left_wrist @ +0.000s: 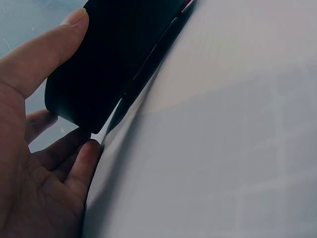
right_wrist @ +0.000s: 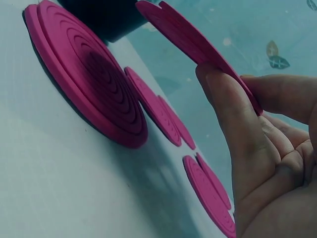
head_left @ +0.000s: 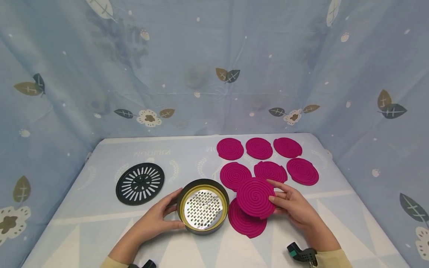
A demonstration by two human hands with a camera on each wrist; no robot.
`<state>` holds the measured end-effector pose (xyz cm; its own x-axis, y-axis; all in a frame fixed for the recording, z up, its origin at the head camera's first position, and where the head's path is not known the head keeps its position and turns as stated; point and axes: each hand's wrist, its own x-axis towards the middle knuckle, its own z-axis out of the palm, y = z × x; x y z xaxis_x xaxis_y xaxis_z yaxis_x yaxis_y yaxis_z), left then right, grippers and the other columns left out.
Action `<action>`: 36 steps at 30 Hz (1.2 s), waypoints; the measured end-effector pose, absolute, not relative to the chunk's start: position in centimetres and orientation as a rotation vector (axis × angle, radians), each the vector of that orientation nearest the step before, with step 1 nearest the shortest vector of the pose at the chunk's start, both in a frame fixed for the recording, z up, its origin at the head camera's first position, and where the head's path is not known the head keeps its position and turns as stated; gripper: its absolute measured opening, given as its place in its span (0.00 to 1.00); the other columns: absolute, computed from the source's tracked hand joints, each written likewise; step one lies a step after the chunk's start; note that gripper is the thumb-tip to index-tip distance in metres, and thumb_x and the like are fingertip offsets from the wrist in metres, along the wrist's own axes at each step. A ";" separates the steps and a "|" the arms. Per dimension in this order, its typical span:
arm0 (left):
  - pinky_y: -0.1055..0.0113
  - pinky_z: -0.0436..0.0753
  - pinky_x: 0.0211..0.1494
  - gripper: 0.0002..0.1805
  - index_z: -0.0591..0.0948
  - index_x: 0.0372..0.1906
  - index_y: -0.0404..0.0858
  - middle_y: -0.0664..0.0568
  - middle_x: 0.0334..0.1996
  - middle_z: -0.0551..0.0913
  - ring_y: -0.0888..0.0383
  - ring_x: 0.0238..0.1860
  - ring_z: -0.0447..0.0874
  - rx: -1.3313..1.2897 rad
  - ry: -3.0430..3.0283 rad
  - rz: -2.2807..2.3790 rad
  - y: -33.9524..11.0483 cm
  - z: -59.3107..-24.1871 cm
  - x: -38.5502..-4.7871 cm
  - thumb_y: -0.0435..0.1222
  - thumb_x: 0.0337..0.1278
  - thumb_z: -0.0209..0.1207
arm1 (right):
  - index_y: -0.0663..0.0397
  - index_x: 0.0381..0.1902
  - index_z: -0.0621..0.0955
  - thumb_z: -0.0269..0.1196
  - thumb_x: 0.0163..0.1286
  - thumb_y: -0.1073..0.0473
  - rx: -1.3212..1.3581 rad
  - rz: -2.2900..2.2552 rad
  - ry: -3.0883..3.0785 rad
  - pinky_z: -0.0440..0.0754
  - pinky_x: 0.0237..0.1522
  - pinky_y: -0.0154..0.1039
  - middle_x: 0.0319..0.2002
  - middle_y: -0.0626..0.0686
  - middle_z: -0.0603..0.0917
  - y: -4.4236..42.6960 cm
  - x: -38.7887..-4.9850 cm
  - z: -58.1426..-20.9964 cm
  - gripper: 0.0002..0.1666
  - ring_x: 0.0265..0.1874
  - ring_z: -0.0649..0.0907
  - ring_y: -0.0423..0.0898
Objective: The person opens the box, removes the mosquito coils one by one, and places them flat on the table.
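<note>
My left hand (head_left: 155, 219) grips the rim side of a round dark mosquito coil holder (head_left: 226, 203), thumb at the near side and fingers farther back. Inside the holder shows a yellowish ring around a perforated silver plate (head_left: 202, 209). In the left wrist view, its dark side wall (left_wrist: 109, 54) lies between thumb and fingers. A magenta mosquito coil (head_left: 255, 198) is pinched at its right edge by my right hand (head_left: 296, 208). It is raised above another magenta coil (head_left: 248, 227) lying on the table, as the right wrist view also shows.
More magenta coils lie behind on the right, in a back row (head_left: 259, 148) and a nearer row (head_left: 302, 171). A black slotted lid (head_left: 140, 184) lies at the left. A blue patterned cloth (head_left: 207, 93) hangs behind the cloth-covered table (head_left: 90, 223).
</note>
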<state>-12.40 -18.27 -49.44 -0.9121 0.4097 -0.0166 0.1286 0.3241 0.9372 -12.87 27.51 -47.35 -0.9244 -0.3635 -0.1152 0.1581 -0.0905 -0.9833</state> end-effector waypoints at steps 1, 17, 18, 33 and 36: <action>0.69 0.71 0.70 0.59 0.60 0.76 0.48 0.55 0.72 0.64 0.57 0.70 0.65 0.483 2.340 1.622 -18.3 -49.4 -12.4 0.45 0.35 0.80 | 0.60 0.76 0.57 0.60 0.71 0.68 -0.228 -2.082 1.834 0.91 0.35 0.41 0.42 0.58 0.85 27.7 -12.9 -47.4 0.40 0.31 0.87 0.45; 0.68 0.71 0.70 0.58 0.61 0.76 0.54 0.57 0.72 0.64 0.59 0.69 0.65 0.479 2.329 1.631 -18.3 -49.3 -12.3 0.44 0.35 0.80 | 0.59 0.77 0.54 0.56 0.73 0.70 -0.201 -2.099 1.784 0.90 0.37 0.40 0.46 0.59 0.85 30.2 -13.1 -48.4 0.39 0.34 0.87 0.45; 0.68 0.71 0.70 0.58 0.61 0.76 0.54 0.57 0.72 0.64 0.59 0.69 0.65 0.481 2.331 1.630 -18.3 -49.3 -12.3 0.44 0.35 0.80 | 0.58 0.77 0.54 0.56 0.73 0.70 -0.197 -2.099 1.780 0.90 0.37 0.40 0.46 0.59 0.85 30.4 -13.1 -48.5 0.39 0.34 0.87 0.45; 0.69 0.71 0.70 0.58 0.61 0.76 0.56 0.57 0.72 0.63 0.59 0.70 0.65 0.501 2.337 1.623 -18.4 -49.7 -12.5 0.45 0.35 0.80 | 0.62 0.77 0.52 0.52 0.75 0.72 -0.221 -2.120 1.814 0.90 0.39 0.41 0.44 0.57 0.86 33.6 -12.9 -48.8 0.37 0.35 0.88 0.46; 0.68 0.71 0.70 0.58 0.61 0.76 0.55 0.57 0.73 0.63 0.59 0.70 0.65 0.508 2.330 1.631 -18.4 -49.6 -12.4 0.44 0.35 0.80 | 0.60 0.76 0.54 0.53 0.75 0.72 -0.191 -2.126 1.815 0.90 0.38 0.41 0.45 0.57 0.86 33.9 -12.9 -48.9 0.36 0.35 0.88 0.46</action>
<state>-12.43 -18.42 -49.61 -0.9075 0.4200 -0.0059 0.1384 0.3121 0.9399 -12.87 33.93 -48.93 -0.9338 -0.3386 -0.1151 0.1668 -0.1276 -0.9777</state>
